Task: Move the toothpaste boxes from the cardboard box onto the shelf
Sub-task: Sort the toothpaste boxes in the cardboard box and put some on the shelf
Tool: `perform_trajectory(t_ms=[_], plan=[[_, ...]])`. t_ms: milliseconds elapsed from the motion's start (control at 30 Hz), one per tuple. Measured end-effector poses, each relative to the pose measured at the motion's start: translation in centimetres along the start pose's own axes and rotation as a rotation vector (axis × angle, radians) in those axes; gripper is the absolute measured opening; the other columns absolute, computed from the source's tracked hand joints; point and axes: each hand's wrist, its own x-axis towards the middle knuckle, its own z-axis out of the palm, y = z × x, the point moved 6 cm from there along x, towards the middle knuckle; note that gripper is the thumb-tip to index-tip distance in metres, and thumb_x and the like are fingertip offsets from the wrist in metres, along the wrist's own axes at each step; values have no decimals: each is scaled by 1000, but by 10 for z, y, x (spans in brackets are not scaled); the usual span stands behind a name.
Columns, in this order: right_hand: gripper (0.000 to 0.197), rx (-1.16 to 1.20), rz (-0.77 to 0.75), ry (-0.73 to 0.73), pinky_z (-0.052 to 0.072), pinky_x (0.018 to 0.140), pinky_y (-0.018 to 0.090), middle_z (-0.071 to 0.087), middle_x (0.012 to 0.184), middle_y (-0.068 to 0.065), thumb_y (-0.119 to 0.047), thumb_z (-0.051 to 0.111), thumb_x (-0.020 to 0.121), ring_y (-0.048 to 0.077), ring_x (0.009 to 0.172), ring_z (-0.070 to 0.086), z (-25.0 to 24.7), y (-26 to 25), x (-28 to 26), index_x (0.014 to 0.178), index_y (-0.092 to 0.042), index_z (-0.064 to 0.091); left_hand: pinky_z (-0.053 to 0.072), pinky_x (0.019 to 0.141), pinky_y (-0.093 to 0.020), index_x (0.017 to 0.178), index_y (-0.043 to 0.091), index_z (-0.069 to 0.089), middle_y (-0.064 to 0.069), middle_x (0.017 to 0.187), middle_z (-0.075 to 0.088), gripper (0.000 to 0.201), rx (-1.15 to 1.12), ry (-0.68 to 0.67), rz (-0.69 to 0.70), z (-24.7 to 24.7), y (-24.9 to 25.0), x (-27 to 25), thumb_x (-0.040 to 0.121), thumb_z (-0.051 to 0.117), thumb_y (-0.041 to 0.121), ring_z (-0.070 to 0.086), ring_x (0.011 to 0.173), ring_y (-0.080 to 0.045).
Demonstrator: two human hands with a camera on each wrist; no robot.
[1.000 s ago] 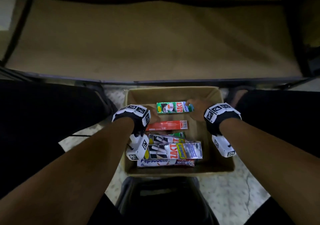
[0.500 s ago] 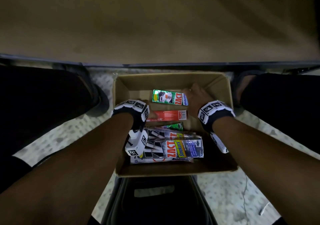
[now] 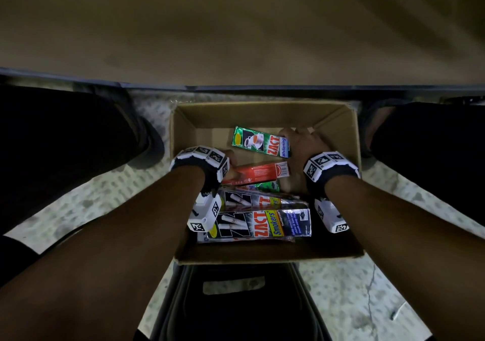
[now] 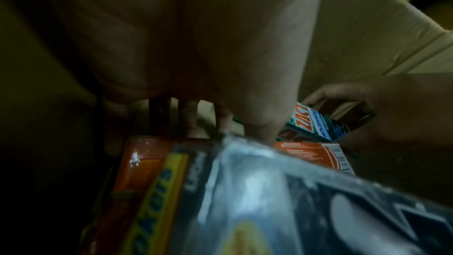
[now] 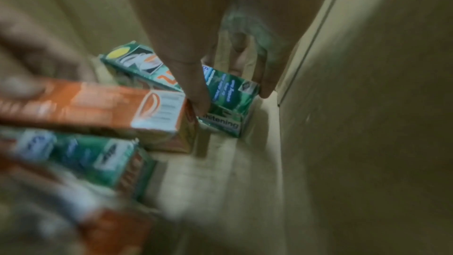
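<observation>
An open cardboard box (image 3: 262, 258) stands on the floor between my legs and holds several toothpaste boxes. My right hand (image 3: 299, 143) pinches the right end of a green ZACT Whitening box (image 3: 262, 142), with the thumb on its near side and the fingers (image 5: 264, 77) behind it. The same green box (image 5: 137, 59) lies on the carton floor by the right wall. My left hand (image 3: 228, 162) grips the left end of an orange box (image 3: 259, 172), fingers (image 4: 188, 119) curled over its far edge. The bare shelf (image 3: 236, 25) lies beyond the carton.
Two silver-black ZACT Smokers boxes (image 3: 262, 224), a second green box (image 3: 267, 186) and a white one underneath fill the carton's near half. The shelf's dark front edge (image 3: 262, 88) runs just past the carton. Dark-trousered legs flank it; a black object (image 3: 236, 301) sits below.
The head view has tilted down and closer to the carton. The green box has turned slightly, its left end farther away. Both hands stay on their boxes' ends.
</observation>
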Motion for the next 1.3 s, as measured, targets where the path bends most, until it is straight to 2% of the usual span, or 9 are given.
perform_trajectory(t_ms=[133, 300, 467, 633, 800, 967, 1067, 1167, 1300], plan=[[65, 62, 2, -4, 52, 91, 44, 48, 125, 8, -25, 77, 76, 34, 107, 56, -2, 1, -2, 131, -31, 43, 52, 89, -38, 122, 37, 49, 15, 117, 58, 78, 94, 86, 87, 16, -3, 32, 61, 61, 84, 59, 99, -19], [64, 123, 7, -33, 51, 93, 42, 48, 120, 4, -31, 79, 74, 30, 104, 58, -4, 5, -9, 128, -35, 46, 56, 82, -39, 121, 30, 59, 4, 109, 66, 88, 24, 15, 83, 23, -3, 40, 54, 65, 87, 64, 89, -19], [64, 167, -7, -34, 49, 93, 38, 49, 118, 3, -36, 79, 75, 28, 106, 58, -9, 6, -15, 131, -36, 46, 56, 82, -39, 107, 31, 59, 4, 105, 66, 110, -140, 75, 110, 3, 3, 5, 19, 60, 96, 67, 86, -21], [63, 158, -5, -36, 48, 93, 36, 49, 117, 6, -38, 76, 79, 30, 107, 58, -11, 5, -18, 133, -38, 45, 51, 92, -37, 96, 44, 58, 9, 116, 63, 67, -129, 26, 218, -5, 12, -23, 42, 65, 83, 63, 97, -17], [66, 97, 21, -74, 46, 99, 37, 46, 133, 11, -41, 72, 81, 32, 117, 55, -24, 2, -27, 139, -34, 43, 49, 81, -29, 112, 45, 55, 9, 113, 57, 52, -112, 66, 234, -21, 12, -51, 68, 71, 67, 59, 92, -16], [53, 66, 52, -81, 50, 87, 30, 63, 121, 1, -53, 70, 74, 26, 106, 63, -42, -1, -50, 122, -32, 58, 47, 84, -22, 131, 22, 55, -1, 123, 59, 60, 30, 162, 135, -33, 7, -71, 80, 73, 47, 59, 109, -24], [61, 118, 71, -41, 54, 87, 33, 70, 109, -3, -66, 63, 58, 24, 97, 67, -56, -2, -70, 110, -34, 65, 55, 75, -19, 108, 24, 66, 8, 112, 67, 37, 80, 166, 52, -43, -3, -73, 79, 71, 48, 63, 91, -15], [48, 177, 108, -34, 53, 93, 37, 67, 118, 3, -42, 72, 76, 26, 104, 64, -72, -6, -100, 121, -27, 65, 56, 78, -30, 108, 25, 68, 6, 105, 70, 41, 139, 221, 30, -48, -11, -67, 77, 68, 51, 66, 88, -16], [42, 174, 118, -22, 53, 91, 33, 69, 113, 5, -34, 76, 76, 23, 101, 64, -81, -13, -128, 115, -19, 69, 40, 52, -17, 102, 15, 71, -1, 90, 69, 37, 140, 223, 78, -50, 1, -141, 88, 61, 48, 59, 64, -11]])
